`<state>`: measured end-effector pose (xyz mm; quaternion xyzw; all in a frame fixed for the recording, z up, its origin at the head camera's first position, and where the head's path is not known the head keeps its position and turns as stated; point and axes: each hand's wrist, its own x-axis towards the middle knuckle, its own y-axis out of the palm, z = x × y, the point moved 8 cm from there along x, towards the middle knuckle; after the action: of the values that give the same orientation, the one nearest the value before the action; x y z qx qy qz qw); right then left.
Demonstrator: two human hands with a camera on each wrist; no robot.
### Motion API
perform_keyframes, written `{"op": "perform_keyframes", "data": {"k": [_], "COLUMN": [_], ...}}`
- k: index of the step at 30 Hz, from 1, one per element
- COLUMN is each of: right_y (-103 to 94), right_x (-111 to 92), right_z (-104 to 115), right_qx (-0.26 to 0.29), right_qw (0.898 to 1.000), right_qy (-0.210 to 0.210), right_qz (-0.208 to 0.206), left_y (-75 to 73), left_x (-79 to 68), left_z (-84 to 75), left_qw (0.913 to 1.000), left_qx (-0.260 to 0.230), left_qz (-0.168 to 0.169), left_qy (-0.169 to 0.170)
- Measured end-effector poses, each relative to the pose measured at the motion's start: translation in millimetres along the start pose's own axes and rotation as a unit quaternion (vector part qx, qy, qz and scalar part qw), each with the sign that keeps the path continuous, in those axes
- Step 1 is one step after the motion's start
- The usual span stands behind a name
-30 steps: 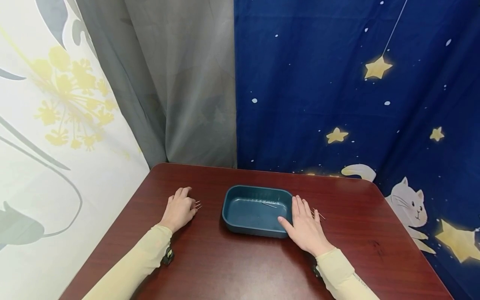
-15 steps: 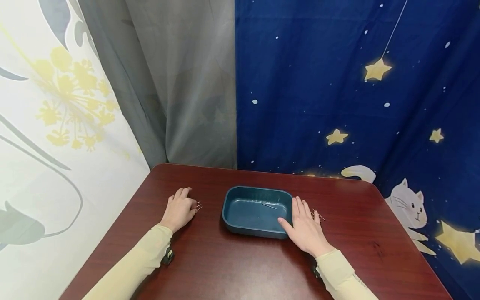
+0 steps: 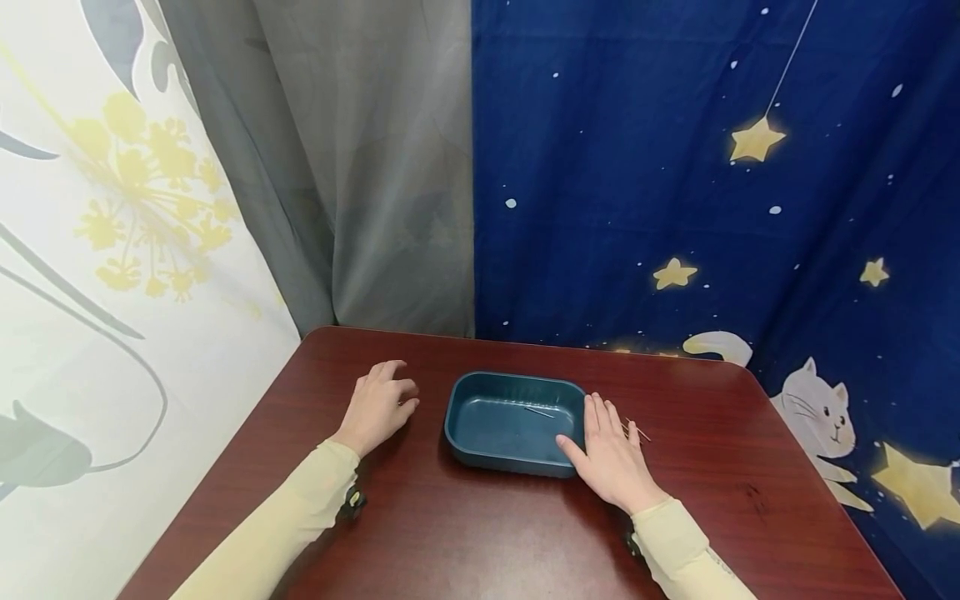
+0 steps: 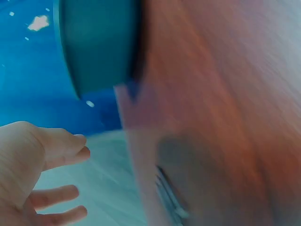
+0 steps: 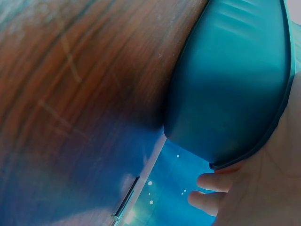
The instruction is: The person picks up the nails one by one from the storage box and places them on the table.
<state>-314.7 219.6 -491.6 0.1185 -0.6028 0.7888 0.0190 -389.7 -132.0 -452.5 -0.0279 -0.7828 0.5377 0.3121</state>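
A blue-green rectangular plastic box (image 3: 495,465) stands on the table, with a thin nail (image 3: 540,412) lying inside. My left hand (image 3: 381,408) hovers left of the box, fingers spread and loosely bent. Several slim metal nails (image 4: 170,200) lie on the table below it in the left wrist view; from the head view the hand covers them. Nothing shows between its fingers. My right hand (image 3: 615,458) rests on the box's right end, fingers straight along the outside and thumb over the rim. Beyond its fingers lie a few more thin nails (image 3: 639,429).
The dark red wooden table (image 3: 480,542) has a far edge close behind the box. A grey curtain (image 3: 397,167) and a blue star-patterned curtain (image 3: 600,167) hang behind it. A white patterned cloth (image 3: 150,375) hangs at the left.
My left hand has shifted right and farther forward, over the left nails, and its fingers have spread. My right hand and the box have stayed in place.
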Motion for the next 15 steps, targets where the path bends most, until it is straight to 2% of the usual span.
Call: {"op": "perform_keyframes", "data": {"k": [4,8,11,15], "right_y": [-0.3,0.3,-0.4,-1.5], "right_x": [-0.4,-0.7,-0.8,-0.7], "right_z": [-0.2,-0.1,0.2,1.1], "right_qx": [0.004,0.009,0.011,0.015], "right_qw": [1.0,1.0,1.0,1.0], "right_qy": [0.002,0.005,0.007,0.005], "right_qz": [0.001,0.007,0.006,0.002], "left_y": [-4.4,-0.7,9.2,30.0], "left_x": [13.8,27.4,36.8,46.3], "left_z": [-31.1,-66.7,-92.3,-119.5], "left_qw": [0.9996,0.998,0.9968,0.9971], "left_qx": [-0.009,-0.025,-0.037,-0.035], "left_qz": [-0.009,-0.014,-0.01,0.015], "left_qy": [0.027,0.057,0.071,0.065]}}
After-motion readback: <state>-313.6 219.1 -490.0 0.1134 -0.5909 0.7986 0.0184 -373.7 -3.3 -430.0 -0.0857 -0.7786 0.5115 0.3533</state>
